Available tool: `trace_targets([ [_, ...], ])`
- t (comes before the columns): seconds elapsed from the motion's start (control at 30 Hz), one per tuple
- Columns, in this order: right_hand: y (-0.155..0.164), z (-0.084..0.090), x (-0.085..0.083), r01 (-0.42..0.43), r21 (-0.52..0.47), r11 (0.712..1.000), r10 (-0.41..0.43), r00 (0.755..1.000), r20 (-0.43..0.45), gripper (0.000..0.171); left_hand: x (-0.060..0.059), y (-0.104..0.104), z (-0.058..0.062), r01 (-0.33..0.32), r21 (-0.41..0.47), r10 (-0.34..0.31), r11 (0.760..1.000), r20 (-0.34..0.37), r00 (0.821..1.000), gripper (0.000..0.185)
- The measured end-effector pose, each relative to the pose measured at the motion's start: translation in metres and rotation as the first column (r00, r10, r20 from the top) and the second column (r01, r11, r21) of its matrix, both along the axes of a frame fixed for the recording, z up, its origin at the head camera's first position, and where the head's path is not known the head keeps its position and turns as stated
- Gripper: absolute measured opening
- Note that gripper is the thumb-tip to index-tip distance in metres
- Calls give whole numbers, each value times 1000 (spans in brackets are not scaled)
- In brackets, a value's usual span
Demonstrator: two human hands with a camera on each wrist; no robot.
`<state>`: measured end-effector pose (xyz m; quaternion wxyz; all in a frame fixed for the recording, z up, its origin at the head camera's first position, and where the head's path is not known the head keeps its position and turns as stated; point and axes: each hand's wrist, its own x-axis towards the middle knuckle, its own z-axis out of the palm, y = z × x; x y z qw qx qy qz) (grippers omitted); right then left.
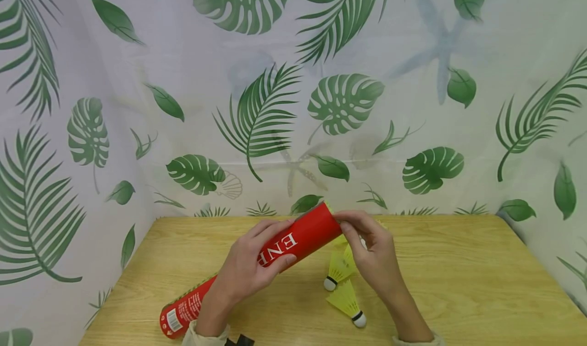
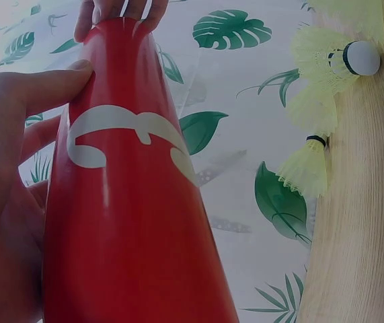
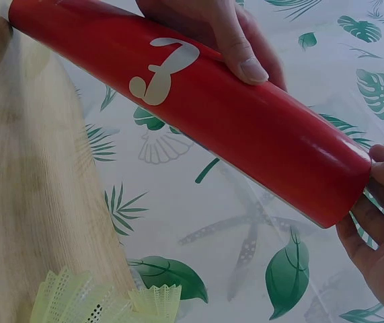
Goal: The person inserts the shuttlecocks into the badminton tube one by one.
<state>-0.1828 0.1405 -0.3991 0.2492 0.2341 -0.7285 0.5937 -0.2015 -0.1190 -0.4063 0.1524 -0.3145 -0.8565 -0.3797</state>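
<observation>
1. Hands are working a red shuttlecock tube over the wooden table: the left hand is grasping its middle, while the right hand is pinching at its raised far end.
2. Progress is looking partial: two yellow shuttlecocks are lying out on the table just right of the tube, and something yellow is peeking from the far end; whether more are inside is hidden.
3. White letters "ENF" are showing on the tube; a barcode label is sitting at its near-left end, unreadable.

Both hands raised, fingers curled
</observation>
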Motion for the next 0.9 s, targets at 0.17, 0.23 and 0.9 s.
trace_targets([
  [0.17,-2,1,1,-4,13,1000,4,1000,7,24,0,-1,1,-2,-1,2,1000,5,1000,57],
  [0.23,-2,0,1,-7,18,1000,7,1000,7,24,0,-2,1,-2,1,2,1000,4,1000,57],
  [0.9,24,-34,10,-10,233,972,17,1000,-26,38,-6,-12,3,-136,-19,136,990,-42,990,60],
])
